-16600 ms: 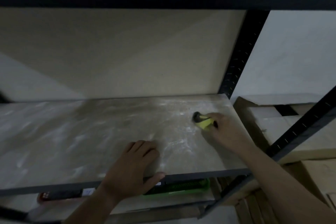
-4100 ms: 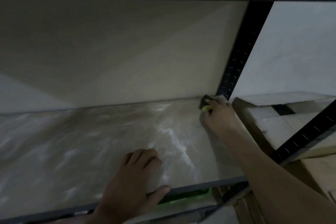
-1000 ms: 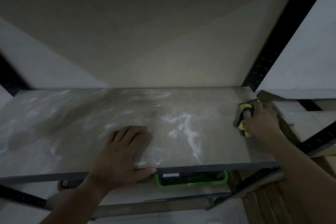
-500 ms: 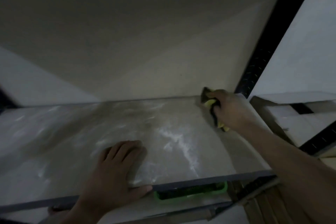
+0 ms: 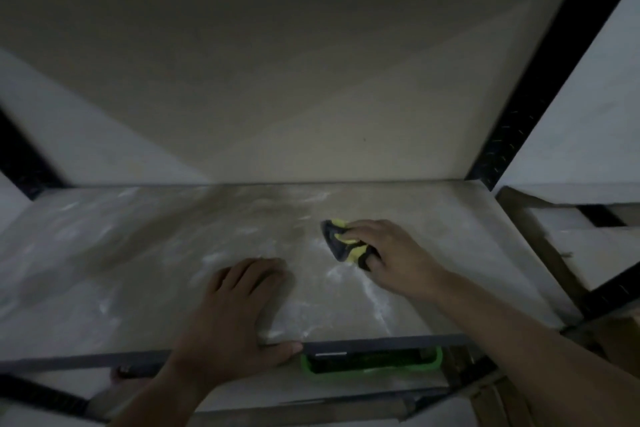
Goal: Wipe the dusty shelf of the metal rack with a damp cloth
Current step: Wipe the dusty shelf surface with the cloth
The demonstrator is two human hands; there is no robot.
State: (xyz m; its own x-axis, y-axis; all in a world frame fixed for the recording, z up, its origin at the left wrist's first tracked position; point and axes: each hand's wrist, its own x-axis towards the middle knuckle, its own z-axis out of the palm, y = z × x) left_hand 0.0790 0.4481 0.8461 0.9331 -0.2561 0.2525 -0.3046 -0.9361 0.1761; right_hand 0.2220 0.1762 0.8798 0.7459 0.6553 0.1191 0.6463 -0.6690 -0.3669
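Our right hand [image 5: 394, 253] grips the bunched yellow-and-grey damp cloth [image 5: 341, 243], pressing it on the pale, dusty board shelf [image 5: 138, 253] near its middle. Our left hand [image 5: 235, 319] lies flat, fingers straight, thumb hooked over the front edge. Wiping too lightly could just smear the white dust streaks [image 5: 374, 298] leftward. Half a second ago the cloth was at the back right corner.
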